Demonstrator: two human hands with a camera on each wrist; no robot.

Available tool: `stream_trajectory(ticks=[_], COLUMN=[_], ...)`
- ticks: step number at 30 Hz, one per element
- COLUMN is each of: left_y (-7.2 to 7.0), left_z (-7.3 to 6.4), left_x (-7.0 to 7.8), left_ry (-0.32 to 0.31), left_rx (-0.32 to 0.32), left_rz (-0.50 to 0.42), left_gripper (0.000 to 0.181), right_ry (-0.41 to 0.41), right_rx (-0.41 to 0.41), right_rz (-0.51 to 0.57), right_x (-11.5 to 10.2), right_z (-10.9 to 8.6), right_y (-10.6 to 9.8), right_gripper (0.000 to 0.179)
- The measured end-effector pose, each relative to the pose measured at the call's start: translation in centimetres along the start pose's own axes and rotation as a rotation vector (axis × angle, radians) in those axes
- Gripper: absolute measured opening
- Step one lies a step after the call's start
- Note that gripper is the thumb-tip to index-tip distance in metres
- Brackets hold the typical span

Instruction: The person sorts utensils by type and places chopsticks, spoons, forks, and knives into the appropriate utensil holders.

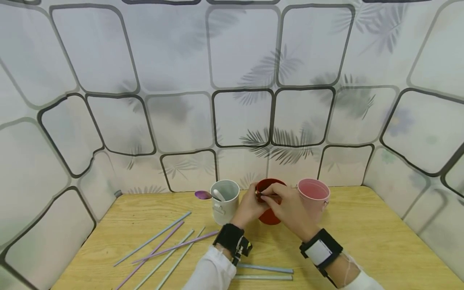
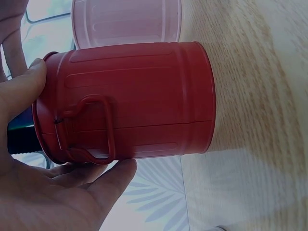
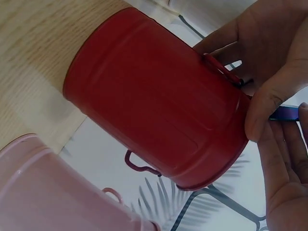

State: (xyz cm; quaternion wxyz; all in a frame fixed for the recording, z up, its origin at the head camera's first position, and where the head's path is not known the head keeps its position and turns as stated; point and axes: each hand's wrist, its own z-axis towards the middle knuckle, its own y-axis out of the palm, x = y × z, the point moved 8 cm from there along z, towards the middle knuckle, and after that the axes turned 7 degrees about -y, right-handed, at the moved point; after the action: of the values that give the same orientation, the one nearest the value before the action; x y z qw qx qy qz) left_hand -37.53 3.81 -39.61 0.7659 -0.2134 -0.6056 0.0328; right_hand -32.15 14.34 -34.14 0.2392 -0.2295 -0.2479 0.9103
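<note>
Now, lower centre, the red bucket (image 1: 270, 218) is upright between left grip (image 1: 251, 206), holding its rim, and right grip (image 1: 292, 207), pinching a blue-purple strip (image 3: 286, 113) at its mouth.

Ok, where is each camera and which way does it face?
Head: on the head, facing forward and down at the wooden table; left hand, right hand, sleeves show.
Left wrist: worn there, facing the red bucket; both hands show.
Right wrist: worn there, facing the red bucket; both hands show.
Both wrist views share red bucket and pink bucket.
</note>
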Motion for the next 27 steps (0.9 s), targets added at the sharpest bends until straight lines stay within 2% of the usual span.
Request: stream_trajectory(ticks=[7,12,15,21,24,27], left_y=[0.1,0.3,0.4,0.5,0.4,0.0], left_z=[0.3,0.5,0.6,0.7,0.6,0.5], left_x=[-0.2,-0.1,0.0,0.1,0.0,0.0], left_ry=[-0.011,-0.011,0.006,0.022,0.029,0.036], left_rx=[-0.005,-0.037,-0.043,-0.084,-0.064,-0.005], left_rz=[-0.027,-0.056,-0.038,-0.086,-0.054,0.041], left_gripper=[0.057,0.044,0.038,0.032,0.032,0.035], right_ry=[0.002,0.031,0.043,0.050,0.054,0.066], right_rx=[-0.009,-0.036,-0.043,-0.041,-0.033,-0.029], right_rz=[-0.032,0.031,0.071,0.080,0.054,0.029], right_x=[-0.2,-0.1,-0.2,-0.3,-0.3,-0.2], right_z=[0.7,1.1,1.3,1.5,1.6,1.7], right_y=[0.3,1.0,1.2,1.4,1.5,1.6], right_gripper=[0.024,0.021,0.019,0.017,0.017,0.016])
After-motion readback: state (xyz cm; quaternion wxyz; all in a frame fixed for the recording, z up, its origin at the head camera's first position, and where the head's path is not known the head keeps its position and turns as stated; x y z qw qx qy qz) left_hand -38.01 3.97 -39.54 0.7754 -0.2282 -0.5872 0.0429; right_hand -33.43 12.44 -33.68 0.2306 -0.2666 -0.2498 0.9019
